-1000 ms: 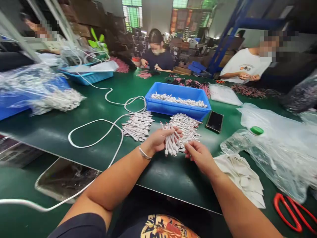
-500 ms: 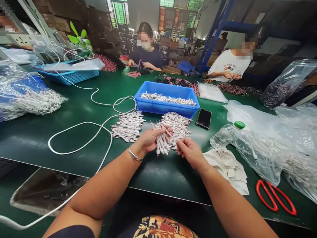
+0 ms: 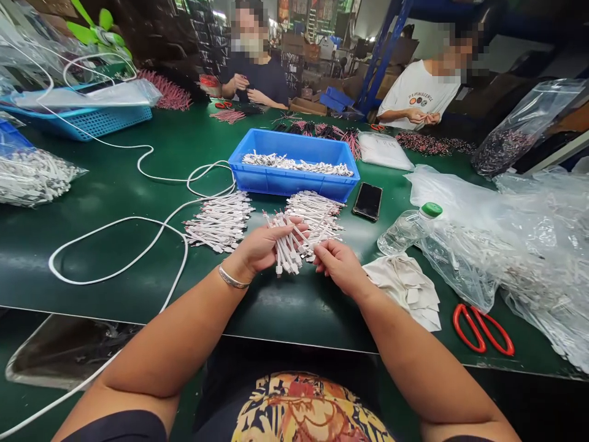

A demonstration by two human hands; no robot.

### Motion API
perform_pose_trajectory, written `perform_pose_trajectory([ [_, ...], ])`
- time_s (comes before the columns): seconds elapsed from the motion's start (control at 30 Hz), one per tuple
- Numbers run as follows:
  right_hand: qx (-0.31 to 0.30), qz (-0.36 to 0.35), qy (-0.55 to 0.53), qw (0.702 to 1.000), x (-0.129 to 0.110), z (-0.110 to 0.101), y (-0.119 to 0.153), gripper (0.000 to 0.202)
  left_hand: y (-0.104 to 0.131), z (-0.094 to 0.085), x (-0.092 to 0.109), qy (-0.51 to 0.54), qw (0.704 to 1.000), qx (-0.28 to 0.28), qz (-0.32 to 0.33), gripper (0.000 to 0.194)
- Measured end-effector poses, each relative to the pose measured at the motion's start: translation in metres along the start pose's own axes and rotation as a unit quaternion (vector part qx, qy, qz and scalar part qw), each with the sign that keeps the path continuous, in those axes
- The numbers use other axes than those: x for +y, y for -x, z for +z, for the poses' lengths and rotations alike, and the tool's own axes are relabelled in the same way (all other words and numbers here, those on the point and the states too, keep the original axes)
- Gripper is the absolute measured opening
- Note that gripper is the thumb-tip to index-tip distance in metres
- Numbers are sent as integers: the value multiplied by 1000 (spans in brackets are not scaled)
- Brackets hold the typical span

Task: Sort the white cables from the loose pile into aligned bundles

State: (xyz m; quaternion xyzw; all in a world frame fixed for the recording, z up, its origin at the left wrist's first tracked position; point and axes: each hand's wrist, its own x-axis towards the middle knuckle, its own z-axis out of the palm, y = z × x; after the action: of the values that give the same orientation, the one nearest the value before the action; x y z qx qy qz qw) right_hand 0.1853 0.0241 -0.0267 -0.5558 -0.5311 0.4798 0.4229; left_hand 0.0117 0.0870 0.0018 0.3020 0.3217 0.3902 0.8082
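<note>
A bunch of short white cables [image 3: 286, 250] lies across my left hand [image 3: 265, 244], whose fingers and thumb are closed round it. Just to the right, my right hand [image 3: 339, 263] pinches the end of a single white cable that reaches toward the bunch. Beyond my hands, one pile of white cables [image 3: 218, 221] lies to the left and another pile [image 3: 315, 212] to the right, partly behind my fingers. Behind both piles stands a blue bin [image 3: 289, 181] holding more short white cables [image 3: 297, 164].
A phone [image 3: 367, 201], a clear bottle [image 3: 405, 230], a white cloth [image 3: 407, 285] and red-handled scissors [image 3: 483, 330] lie on the right. Bags of cables [image 3: 515, 264] fill the far right. A long white cord [image 3: 115, 224] loops over the left side. Two people sit across the table.
The view has shifted, so the table's things appear further left and higher. My left hand still holds the bunch and my right hand stays close beside it, pinching a cable.
</note>
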Motion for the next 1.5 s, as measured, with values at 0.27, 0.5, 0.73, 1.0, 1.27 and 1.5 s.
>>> perform_pose_trajectory([
  [0.27,-12,22,-19,999,-4,1,2,34,0,5,0,-1,1000,19,-16,19],
  [0.5,-25,70,-79,994,-7,4,3,34,-1,6,-3,1,999,37,-18,22],
  [0.73,-59,102,-122,986,-8,9,5,30,1,8,-4,-5,999,33,-36,24],
  [1.0,-25,108,-136,984,-9,1,1,29,-1,7,-4,1,999,44,-13,19],
  [1.27,-104,87,-91,987,-5,11,8,28,1,9,-5,13,999,29,9,21],
  [1.5,-49,67,-90,992,-6,6,4,29,1,8,-4,22,999,31,2,19],
])
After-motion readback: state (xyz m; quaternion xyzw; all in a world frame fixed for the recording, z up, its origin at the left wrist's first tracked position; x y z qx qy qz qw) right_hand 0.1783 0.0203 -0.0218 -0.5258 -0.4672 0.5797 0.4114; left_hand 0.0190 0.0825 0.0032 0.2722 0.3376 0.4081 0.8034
